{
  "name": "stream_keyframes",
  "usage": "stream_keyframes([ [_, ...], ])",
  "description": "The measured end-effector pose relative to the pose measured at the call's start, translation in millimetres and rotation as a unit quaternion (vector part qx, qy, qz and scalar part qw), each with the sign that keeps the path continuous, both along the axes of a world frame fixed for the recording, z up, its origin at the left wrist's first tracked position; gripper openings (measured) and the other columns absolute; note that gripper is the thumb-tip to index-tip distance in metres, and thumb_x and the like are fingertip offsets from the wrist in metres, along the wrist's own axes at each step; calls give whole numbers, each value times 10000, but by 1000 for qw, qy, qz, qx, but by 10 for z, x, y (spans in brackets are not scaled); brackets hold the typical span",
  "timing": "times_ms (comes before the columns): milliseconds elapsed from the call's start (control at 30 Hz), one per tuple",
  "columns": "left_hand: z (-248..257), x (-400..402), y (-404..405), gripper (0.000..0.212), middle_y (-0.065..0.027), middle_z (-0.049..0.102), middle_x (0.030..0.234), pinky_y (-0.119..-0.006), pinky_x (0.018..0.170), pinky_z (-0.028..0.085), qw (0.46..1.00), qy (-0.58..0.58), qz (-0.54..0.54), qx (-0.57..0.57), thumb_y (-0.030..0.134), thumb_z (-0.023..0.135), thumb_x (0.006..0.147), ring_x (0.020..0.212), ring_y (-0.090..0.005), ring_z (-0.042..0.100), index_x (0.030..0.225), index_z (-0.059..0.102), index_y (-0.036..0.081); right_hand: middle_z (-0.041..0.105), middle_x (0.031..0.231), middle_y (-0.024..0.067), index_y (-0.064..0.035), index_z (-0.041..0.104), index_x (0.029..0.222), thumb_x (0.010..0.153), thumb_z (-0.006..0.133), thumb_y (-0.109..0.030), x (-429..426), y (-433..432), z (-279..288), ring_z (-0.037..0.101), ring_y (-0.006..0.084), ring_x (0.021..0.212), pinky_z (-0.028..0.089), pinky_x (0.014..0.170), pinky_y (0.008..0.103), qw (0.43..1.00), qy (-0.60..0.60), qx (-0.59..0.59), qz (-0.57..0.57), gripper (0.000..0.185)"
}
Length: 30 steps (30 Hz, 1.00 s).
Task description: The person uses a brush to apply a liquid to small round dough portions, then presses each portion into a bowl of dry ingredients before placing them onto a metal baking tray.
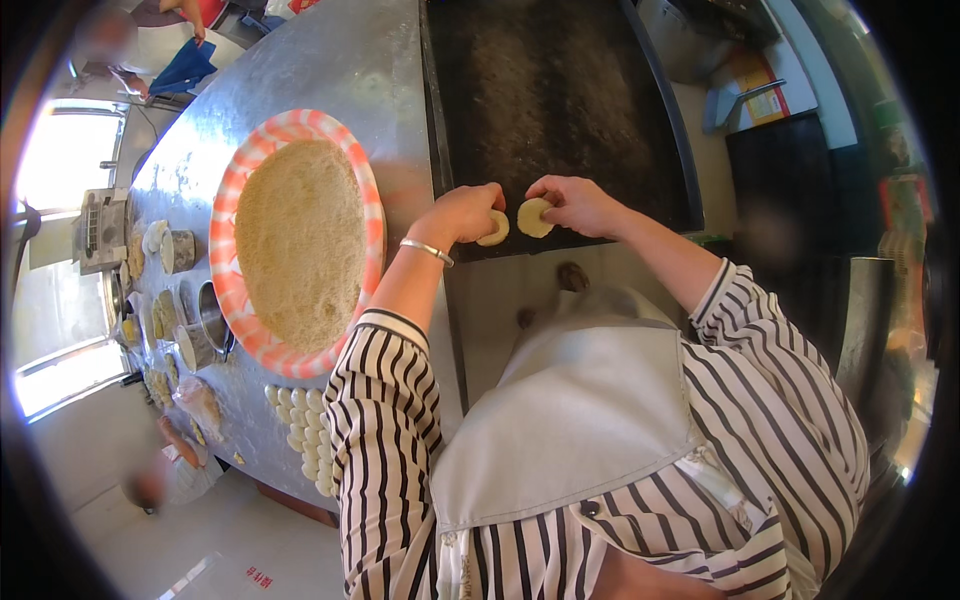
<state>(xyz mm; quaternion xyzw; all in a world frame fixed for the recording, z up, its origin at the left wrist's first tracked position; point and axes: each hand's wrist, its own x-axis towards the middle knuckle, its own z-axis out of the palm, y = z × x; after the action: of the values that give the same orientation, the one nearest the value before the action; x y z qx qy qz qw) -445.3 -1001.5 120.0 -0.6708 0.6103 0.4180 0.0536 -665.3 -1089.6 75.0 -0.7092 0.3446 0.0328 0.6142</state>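
My left hand (471, 213) grips a small round of pale dough (494, 229) at the near left corner of a black baking tray (562, 105). In my right hand (576, 206), just beside it, is a second flat dough round (534, 218), its face turned up toward me. Both rounds are over the tray's near edge; whether they touch its surface I cannot tell. To the left stands an orange-and-white basin (225, 232) holding sesame-like pale grains (304, 240).
A metal worktable (375, 60) bears the basin, rows of white dough balls (304, 427), metal containers (178, 251) and a plastic bag (199, 405). One person holds a blue cloth (184, 67) at the far left; another person (184, 465) is at the lower left. A scraper (742, 97) lies at right.
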Motion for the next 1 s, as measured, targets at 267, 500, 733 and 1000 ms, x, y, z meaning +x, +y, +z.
stream_keyframes([
  [267, -96, -15, -132, 318, -104, 716, 1147, -411, 935, 534, 983, -162, -70, -56, 84, 635, 833, 1123, -284, 666, 1114, 738, 191, 678, 1114, 121, -111, 639, 1211, 876, 681, -196, 298, 160, -64, 670, 298, 1034, 537, 875, 404, 971, 41, -206, 114, 348],
  [500, -74, -26, -163, 344, -50, 733, 1107, -403, 905, 541, 984, -153, -80, 44, 46, 589, 858, 1102, -263, 674, 1145, 722, 182, 570, 1188, 157, -120, 643, 1272, 922, 615, -158, 391, 174, -170, 633, 341, 1061, 534, 880, 415, 947, 43, -267, 173, 353],
  [733, -118, 189, 281, 250, -118, 730, 1035, -443, 848, 547, 971, -74, 99, -205, 74, 595, 895, 990, -337, 686, 1122, 691, 117, 615, 1179, 153, -102, 662, 1266, 910, 592, -100, 465, 123, -280, 641, 336, 1078, 534, 891, 413, 938, 12, -273, 214, 363],
  [1000, 463, -134, 2139, 171, -81, 731, 971, -301, 766, 545, 865, 78, 407, -282, 56, 559, 1000, 826, -175, 685, 1137, 650, 11, 672, 1082, 132, -111, 692, 1182, 920, 595, -108, 650, 261, -69, 667, 321, 1016, 547, 869, 413, 916, -38, -382, 119, 280],
])
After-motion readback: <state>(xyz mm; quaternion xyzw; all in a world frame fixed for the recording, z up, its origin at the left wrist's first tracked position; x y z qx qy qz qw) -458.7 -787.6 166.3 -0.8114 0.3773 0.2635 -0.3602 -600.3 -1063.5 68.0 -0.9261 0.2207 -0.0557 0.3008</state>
